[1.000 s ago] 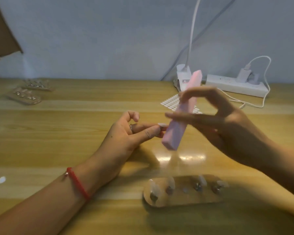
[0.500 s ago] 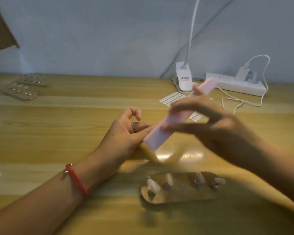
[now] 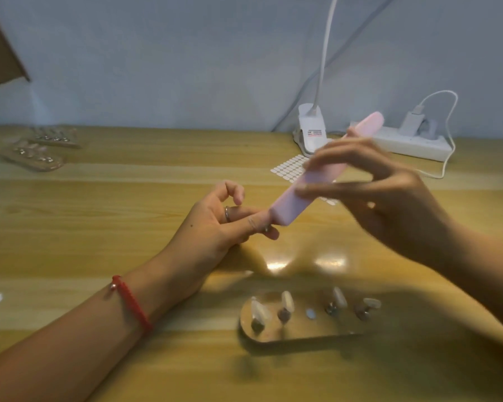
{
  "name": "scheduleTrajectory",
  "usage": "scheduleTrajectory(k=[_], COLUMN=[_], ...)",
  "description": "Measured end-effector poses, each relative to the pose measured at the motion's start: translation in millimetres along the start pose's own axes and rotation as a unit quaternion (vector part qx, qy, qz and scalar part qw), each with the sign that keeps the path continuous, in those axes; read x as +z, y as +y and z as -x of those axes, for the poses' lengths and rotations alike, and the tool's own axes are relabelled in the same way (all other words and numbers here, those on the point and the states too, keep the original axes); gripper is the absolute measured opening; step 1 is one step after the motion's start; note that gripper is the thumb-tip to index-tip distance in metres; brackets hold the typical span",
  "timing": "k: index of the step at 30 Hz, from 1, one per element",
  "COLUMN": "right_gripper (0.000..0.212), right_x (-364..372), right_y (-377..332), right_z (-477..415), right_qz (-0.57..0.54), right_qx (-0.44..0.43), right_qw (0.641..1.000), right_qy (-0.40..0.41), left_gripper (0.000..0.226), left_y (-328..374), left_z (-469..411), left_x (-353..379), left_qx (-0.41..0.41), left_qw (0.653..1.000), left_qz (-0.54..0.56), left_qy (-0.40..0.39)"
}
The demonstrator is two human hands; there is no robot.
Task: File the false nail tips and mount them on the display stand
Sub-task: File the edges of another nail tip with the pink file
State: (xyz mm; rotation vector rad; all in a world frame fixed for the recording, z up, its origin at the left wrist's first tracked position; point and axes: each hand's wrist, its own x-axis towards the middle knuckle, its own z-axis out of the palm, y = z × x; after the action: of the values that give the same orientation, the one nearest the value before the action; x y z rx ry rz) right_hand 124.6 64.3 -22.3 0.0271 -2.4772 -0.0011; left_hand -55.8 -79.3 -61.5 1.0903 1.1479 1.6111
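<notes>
Pinching with thumb and forefinger, the left hand (image 3: 215, 224) is holding a nail tip (image 3: 267, 227) in its grip, mostly hidden, touching the lower end of the pink file (image 3: 291, 204). The right hand (image 3: 389, 204) is wrapping its grip round the file's middle, the long axis slanting up and away to the right. Nearer on the worktop (image 3: 128, 198), the display stand (image 3: 302, 335) is carrying four mounted tips (image 3: 287, 301), its middle spot showing only a small white pad (image 3: 310, 313).

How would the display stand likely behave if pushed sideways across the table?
The display stand lies flat and wide, so it would probably slide rather than tip. Its nail tips perch on small pegs and look thin, so a knock might dislodge them.
</notes>
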Motion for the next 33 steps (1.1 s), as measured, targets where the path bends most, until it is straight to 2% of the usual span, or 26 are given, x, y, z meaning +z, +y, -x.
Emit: scheduleTrajectory(k=[3, 8, 12, 16, 20, 24, 28, 31, 33], right_gripper=[0.035, 0.039, 0.038, 0.039, 0.042, 0.044, 0.042, 0.048, 0.049], right_x=[20, 2, 25, 6, 23, 6, 15, 11, 7], right_y=[-23, 2, -22, 2, -20, 9, -1, 5, 10], right_z=[2, 3, 5, 5, 5, 6, 11, 9, 12], right_qz=[-0.013, -0.021, -0.071, -0.066, -0.104, -0.074, -0.097, -0.088, -0.073], right_qx=[-0.073, 0.033, -0.047, 0.047, -0.02, 0.047, 0.025, 0.08, 0.125], right_qw=[0.997, 0.999, 0.996, 0.997, 0.994, 0.996, 0.995, 0.992, 0.989], right_qy=[-0.037, 0.014, -0.03, 0.011, -0.023, 0.001, 0.009, 0.042, 0.012], left_gripper=[0.038, 0.039, 0.028, 0.036, 0.03, 0.033, 0.033, 0.032, 0.032], left_y=[0, -2, -2, -3, -3, 1, 1, 0, 0], left_z=[2, 1, 2, 0, 1, 2, 2, 2, 2], left_x=[0, -1, -2, 0, 2, 5, 6, 3, 2], left_qx=[-0.013, 0.018, 0.009, 0.033, 0.022, 0.049, 0.049, 0.042, 0.036], left_qw=[0.999, 1.0, 0.998, 0.999, 0.999, 0.999, 0.999, 0.999, 0.999], left_qz=[0.037, 0.002, 0.049, -0.003, 0.043, -0.016, -0.019, -0.018, -0.013], left_qy=[-0.011, -0.006, -0.029, -0.006, -0.003, -0.008, -0.007, 0.0, 0.007])
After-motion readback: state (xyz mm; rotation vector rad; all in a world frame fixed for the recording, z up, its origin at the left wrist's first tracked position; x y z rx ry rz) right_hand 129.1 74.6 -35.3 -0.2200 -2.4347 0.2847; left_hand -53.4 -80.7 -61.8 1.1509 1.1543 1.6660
